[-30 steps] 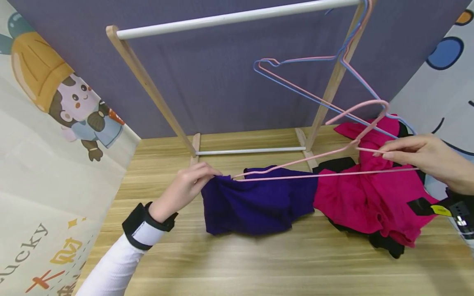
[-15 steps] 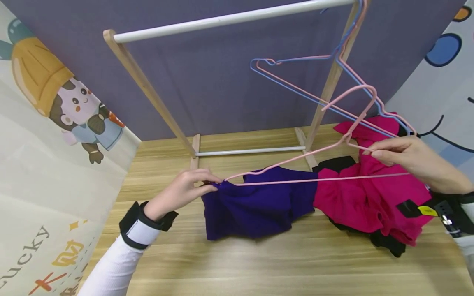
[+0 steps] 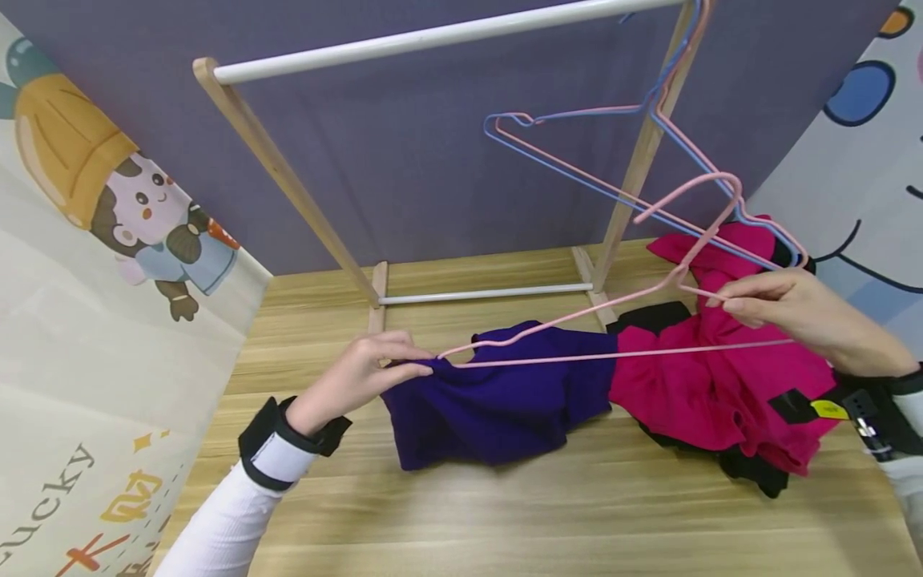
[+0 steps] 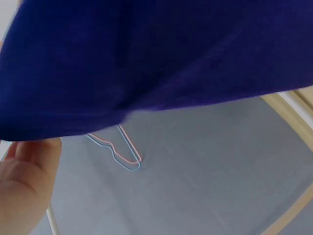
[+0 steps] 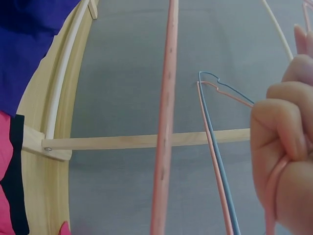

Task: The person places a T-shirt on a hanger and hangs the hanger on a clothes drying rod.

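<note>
A purple garment [image 3: 497, 401] lies on the wooden table [image 3: 505, 513]. My left hand [image 3: 368, 373] pinches its upper left edge, right at the left tip of a pink wire hanger [image 3: 613, 353]. My right hand [image 3: 786, 308] grips that hanger near its neck, below the hook [image 3: 710, 196], and holds it level over the garment. In the left wrist view the purple garment [image 4: 156, 54] fills the top, with my fingers [image 4: 24, 176] at the lower left. The right wrist view shows the hanger's pink wire [image 5: 164, 127] and my curled fingers [image 5: 283, 132] around it.
A wooden rack [image 3: 288, 176] with a white top rail [image 3: 447, 36] stands behind. A pink hanger and a blue hanger [image 3: 577, 172] hang from the rail at the right. A magenta and black garment [image 3: 728, 385] lies heaped to the right. Printed cloth screens flank both sides.
The hanger's left tip has slid left to the garment's edge at my left hand. My left hand has lifted that edge slightly. My right hand has shifted a little left and up.
</note>
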Tool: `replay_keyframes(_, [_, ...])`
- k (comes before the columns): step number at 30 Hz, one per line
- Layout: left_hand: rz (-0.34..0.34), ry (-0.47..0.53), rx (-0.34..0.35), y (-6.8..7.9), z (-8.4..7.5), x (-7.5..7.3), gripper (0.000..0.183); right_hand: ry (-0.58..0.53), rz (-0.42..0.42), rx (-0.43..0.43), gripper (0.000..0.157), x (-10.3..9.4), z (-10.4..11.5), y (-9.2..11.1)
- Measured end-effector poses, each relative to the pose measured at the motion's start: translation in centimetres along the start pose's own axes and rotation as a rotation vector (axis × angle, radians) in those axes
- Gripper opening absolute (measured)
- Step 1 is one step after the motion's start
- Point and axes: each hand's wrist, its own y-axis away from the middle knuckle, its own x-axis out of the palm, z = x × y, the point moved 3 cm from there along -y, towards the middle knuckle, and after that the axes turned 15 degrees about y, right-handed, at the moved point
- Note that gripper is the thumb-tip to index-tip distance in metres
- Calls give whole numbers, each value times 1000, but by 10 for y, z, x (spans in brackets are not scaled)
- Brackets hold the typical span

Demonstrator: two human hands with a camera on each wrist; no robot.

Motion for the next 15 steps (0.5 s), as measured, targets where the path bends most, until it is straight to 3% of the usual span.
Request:
replay_keyframes(4, [-44, -2, 14, -1, -2, 1, 17, -36, 21, 8, 16, 0, -2, 1])
replay_keyframes(9, [-60, 19, -32, -2, -4, 3, 17, 7, 9, -4, 20, 4, 4, 3])
replay_keyframes(15, [-68, 4, -82, -3, -2, 7, 17, -68, -12, -86, 17, 16, 14, 6])
